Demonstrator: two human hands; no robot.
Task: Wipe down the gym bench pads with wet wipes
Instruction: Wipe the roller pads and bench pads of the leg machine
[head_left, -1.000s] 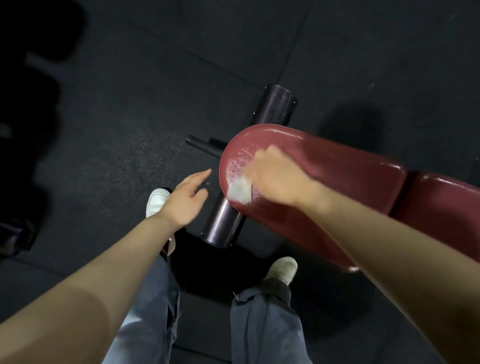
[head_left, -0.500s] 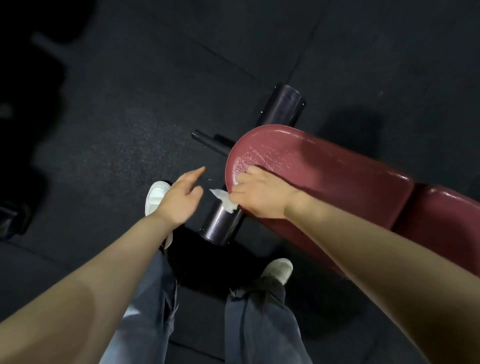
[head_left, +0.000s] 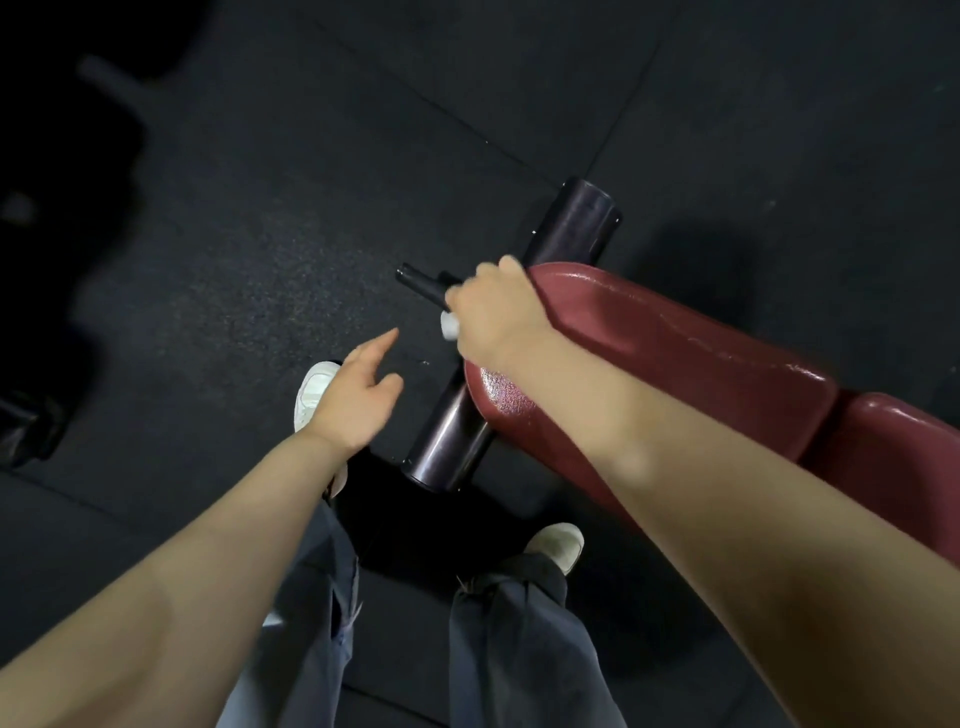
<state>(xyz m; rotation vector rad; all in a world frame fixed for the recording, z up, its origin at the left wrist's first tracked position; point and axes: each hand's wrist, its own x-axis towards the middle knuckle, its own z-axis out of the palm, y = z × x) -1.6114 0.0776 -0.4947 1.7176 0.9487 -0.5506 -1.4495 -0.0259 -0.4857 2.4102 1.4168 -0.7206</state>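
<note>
Since 0.5 s ago, right hand (head_left: 496, 314) has travelled from the near corner of the red bench pad (head_left: 675, 358) up to its rounded far end; fingers curl over that edge, gripping a wadded white wet wipe (head_left: 449, 326) that shows just below the knuckles. Pad surface glistens near the end. Left hand (head_left: 358, 395) hovers beside the dark roller (head_left: 452, 441), fingers relaxed and spread, holding nothing. White shoes (head_left: 311, 389) on black floor (head_left: 260, 208).
</note>
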